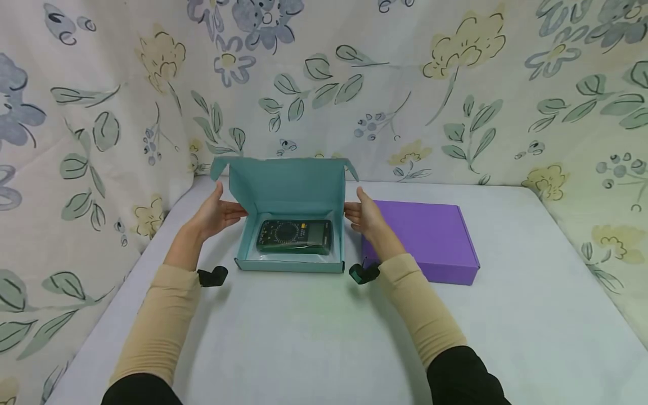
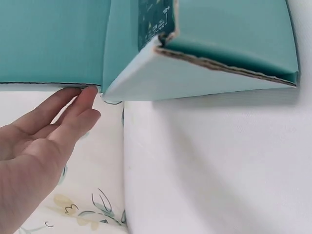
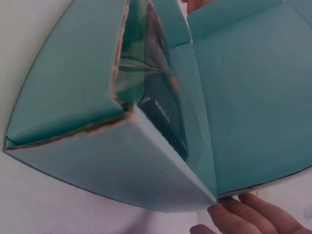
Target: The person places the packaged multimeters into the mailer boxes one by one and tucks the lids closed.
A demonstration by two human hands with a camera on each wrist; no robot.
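A teal cardboard box (image 1: 288, 265) stands on the table with its lid (image 1: 288, 181) raised. Inside lies a dark digital multimeter (image 1: 293, 236) in clear plastic wrap, its dial and display facing up. At the box's left side, my left hand (image 1: 215, 214) has its fingers extended. In the left wrist view its fingertips (image 2: 90, 92) are right at the lid's edge by the hinge. My right hand (image 1: 367, 216) is at the opposite side, thumb up. The right wrist view has its fingers (image 3: 248, 212) at the rear corner where lid and side wall meet.
A closed purple box (image 1: 422, 236) sits just right of the teal one, partly behind my right forearm. White cloth covers the table (image 1: 304, 337). A floral curtain (image 1: 385, 90) hangs at the back and sides. Each wrist wears a small black camera (image 1: 212, 276).
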